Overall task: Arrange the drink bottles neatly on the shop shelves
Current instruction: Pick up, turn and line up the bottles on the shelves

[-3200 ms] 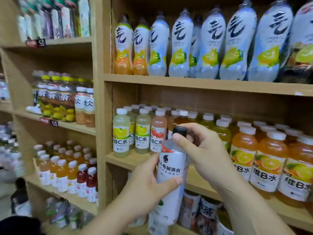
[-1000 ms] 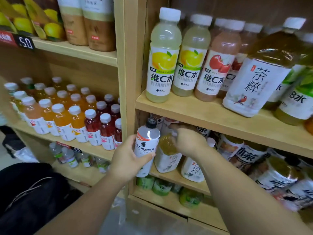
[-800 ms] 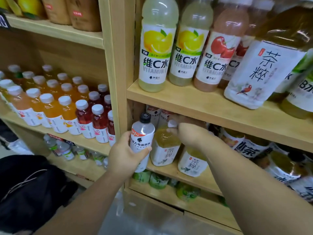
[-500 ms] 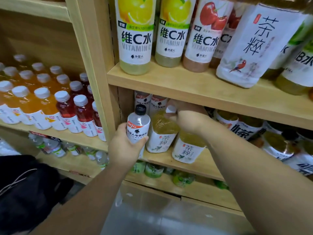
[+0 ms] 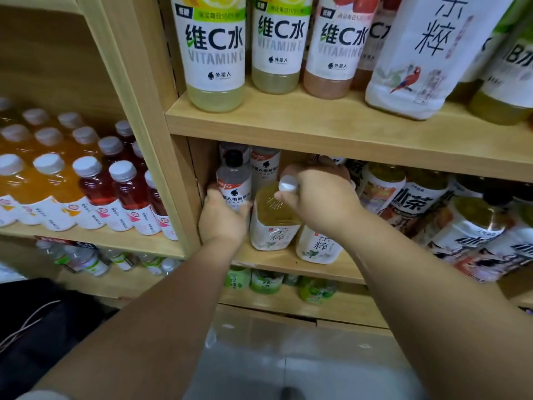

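Both hands are busy on the middle shelf (image 5: 288, 265) here. The left hand (image 5: 222, 219) is wrapped round the lower half of the black-capped bottle (image 5: 234, 183), which stands upright at the far left end of that shelf, tight against the wooden upright (image 5: 161, 140). A matching white-label bottle (image 5: 264, 171) stands just behind it, a bit to the right.

The right hand (image 5: 320, 197) is curled over the top of a tea bottle (image 5: 274, 223), with the white cap (image 5: 287, 184) poking out between thumb and fingers. That bottle is just right of the black-capped one; can't tell if they actually touch. A second tea bottle (image 5: 317, 246) stands right beside it, under the right wrist. So the hands are near each other but apart, each clamped on its own bottle.

Further right it's a bit of a mess: dark-labelled bottles (image 5: 415, 203) leaning at all angles.

On the upper shelf (image 5: 317, 128) there's a row of vitamin C bottles, yellowish ones (image 5: 216, 53) and a pink one (image 5: 331, 50), plus a big parrot-label bottle (image 5: 427, 53) that's tilted.

The left bay has tidy rows of orange bottles (image 5: 43, 183) and red bottles (image 5: 127, 192), and there are green bottles (image 5: 265, 281) on the shelf below the hands
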Motion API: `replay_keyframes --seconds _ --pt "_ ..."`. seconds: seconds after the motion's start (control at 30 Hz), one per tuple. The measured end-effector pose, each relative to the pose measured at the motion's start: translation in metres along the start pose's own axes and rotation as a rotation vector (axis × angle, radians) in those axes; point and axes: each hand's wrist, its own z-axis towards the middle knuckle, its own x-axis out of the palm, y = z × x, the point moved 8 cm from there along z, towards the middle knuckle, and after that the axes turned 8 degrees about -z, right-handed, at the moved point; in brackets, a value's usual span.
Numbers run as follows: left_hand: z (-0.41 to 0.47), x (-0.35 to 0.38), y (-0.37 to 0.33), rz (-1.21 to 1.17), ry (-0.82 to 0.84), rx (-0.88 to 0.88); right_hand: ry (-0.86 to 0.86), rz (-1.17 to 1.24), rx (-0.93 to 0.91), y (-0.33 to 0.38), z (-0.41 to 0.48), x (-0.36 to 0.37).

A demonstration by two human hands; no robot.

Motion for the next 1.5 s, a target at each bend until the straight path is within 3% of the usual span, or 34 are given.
replay_keyframes --seconds 0.33,0.53,0.7,0.83,1.07,1.27,1.5 --pt "-0.010 0.008 0.030 -0.102 0.046 -0.070 -0.055 -0.051 0.088 -0.004 -0.005 0.001" --pt "-0.044 0.000 0.027 -0.238 0.035 0.126 -0.054 -0.100 0.101 -0.014 0.001 0.000" --pt "-0.030 0.006 0.040 -0.269 0.082 -0.004 -0.041 -0.067 0.104 -0.010 0.004 0.000" --pt "-0.013 0.014 0.047 -0.201 -0.043 -0.127 -0.016 -0.046 0.121 -0.008 0.004 0.003" --pt "-0.008 0.034 0.056 -0.432 -0.170 -0.385 0.005 -0.014 0.140 -0.015 -0.006 0.007" --pt "-0.010 0.033 0.061 -0.497 -0.192 -0.400 -0.002 0.008 0.135 -0.016 -0.011 0.006" --pt "-0.026 0.016 0.041 -0.477 -0.111 -0.267 -0.021 -0.069 0.153 -0.013 -0.002 0.010"
